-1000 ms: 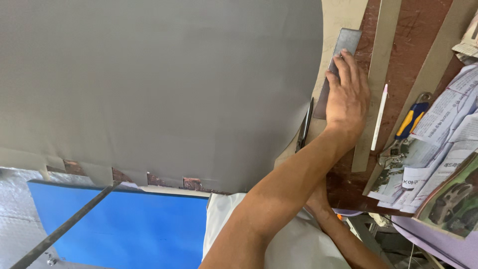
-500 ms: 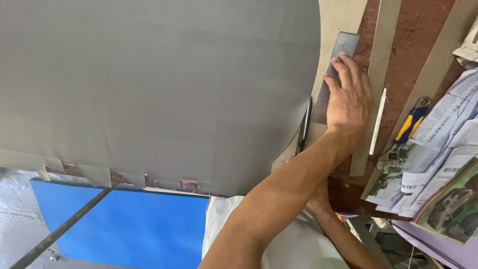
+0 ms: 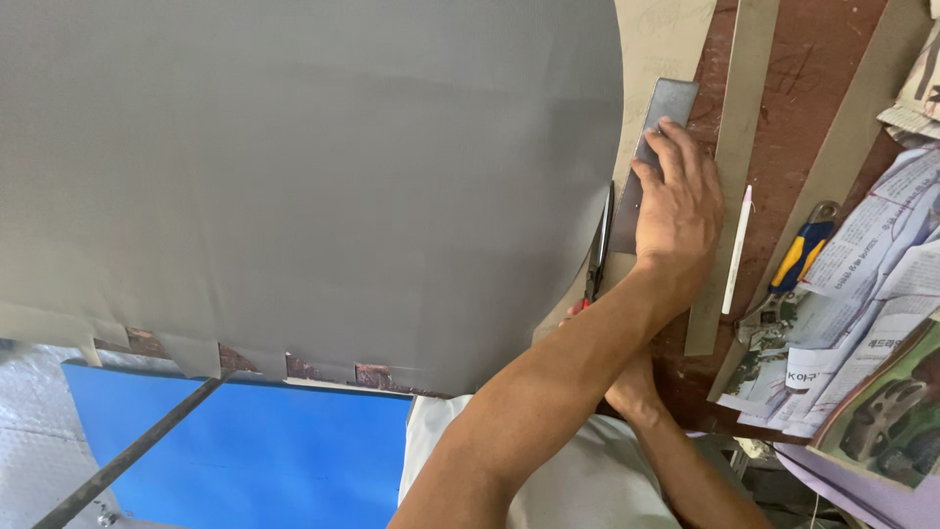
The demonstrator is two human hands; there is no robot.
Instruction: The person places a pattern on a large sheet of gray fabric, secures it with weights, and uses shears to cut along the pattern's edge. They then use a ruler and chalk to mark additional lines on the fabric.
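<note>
Head view: right hand (image 3: 627,387), mostly hidden beneath the left forearm, grip not discernible. Left hand (image 3: 678,208) lies flat, fingers spread, pressing a metal ruler (image 3: 651,162) whose long axis runs away along the grey sheet (image 3: 294,176) edge.

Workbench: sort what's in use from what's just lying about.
In use: grey sheet; metal plate pressed under the left hand; dark bladed tool at the sheet's edge.
Lying about: white pencil; blue-and-yellow cutter; newspapers; card strip.
</note>
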